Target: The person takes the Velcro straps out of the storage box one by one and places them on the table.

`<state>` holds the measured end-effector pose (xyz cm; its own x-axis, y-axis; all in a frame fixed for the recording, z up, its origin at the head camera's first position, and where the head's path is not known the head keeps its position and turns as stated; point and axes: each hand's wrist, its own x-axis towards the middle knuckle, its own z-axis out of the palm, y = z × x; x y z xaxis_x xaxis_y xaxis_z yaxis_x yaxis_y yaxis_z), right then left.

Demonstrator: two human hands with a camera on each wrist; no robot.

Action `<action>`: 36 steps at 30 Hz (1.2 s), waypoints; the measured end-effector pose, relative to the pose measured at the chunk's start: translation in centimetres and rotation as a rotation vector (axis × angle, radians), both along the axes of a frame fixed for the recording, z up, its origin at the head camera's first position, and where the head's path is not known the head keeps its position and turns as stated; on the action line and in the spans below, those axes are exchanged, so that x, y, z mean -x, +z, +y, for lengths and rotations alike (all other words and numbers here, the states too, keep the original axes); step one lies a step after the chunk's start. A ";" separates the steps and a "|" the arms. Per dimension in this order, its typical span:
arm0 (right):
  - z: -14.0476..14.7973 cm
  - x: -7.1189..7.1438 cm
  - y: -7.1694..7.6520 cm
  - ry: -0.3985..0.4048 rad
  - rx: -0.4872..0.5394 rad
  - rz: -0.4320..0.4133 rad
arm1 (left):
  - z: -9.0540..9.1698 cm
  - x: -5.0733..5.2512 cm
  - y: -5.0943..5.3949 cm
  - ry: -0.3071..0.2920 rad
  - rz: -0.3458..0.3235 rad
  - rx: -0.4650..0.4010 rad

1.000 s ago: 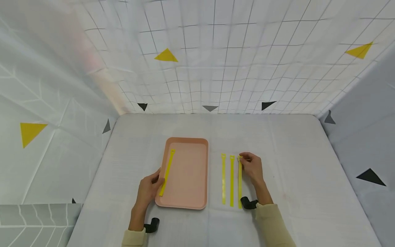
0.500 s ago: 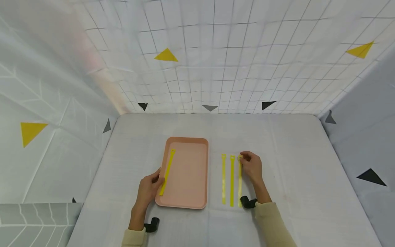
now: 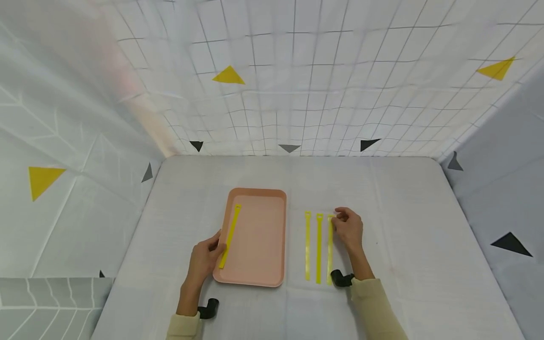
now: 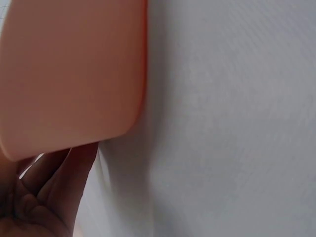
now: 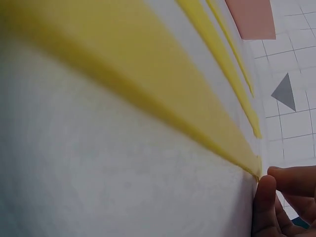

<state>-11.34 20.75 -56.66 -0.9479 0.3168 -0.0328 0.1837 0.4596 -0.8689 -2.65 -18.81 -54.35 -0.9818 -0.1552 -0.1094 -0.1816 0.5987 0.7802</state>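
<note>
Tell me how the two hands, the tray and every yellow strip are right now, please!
Tray, right way up
Left hand, gripping the tray's left edge
Strip in the tray, straight, slanted
Left strip, straight on the table, untouched
Middle strip, straight, untouched
Right hand, fingers bent; can't tell if pinching
Right strip, straight, top end at those fingers

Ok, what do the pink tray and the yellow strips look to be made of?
Pink tray: most likely moulded plastic with a smooth, matte finish, going by its even colour and rounded corners; coated metal can't be ruled out.
Yellow strips: probably thin plastic with a slight sheen, since they lie flat and some look paler along their length; the exact type is unclear.
</note>
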 end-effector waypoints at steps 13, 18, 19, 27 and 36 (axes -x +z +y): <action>0.3 -0.2 0.4 0.027 0.219 -0.048 | -0.1 0.1 0.1 0.003 0.001 0.011; 0.3 -0.4 0.6 0.021 0.233 -0.069 | -0.1 0.2 0.0 0.003 0.003 0.020; 0.3 -0.5 0.7 0.018 0.235 -0.076 | 0.0 0.2 0.0 0.003 0.004 0.020; 0.2 -1.2 1.3 0.037 0.285 -0.083 | 0.0 -0.2 -0.2 0.007 -0.001 0.023; -0.3 -1.6 2.7 0.076 0.316 0.003 | 0.1 -0.2 -0.3 0.004 0.015 0.017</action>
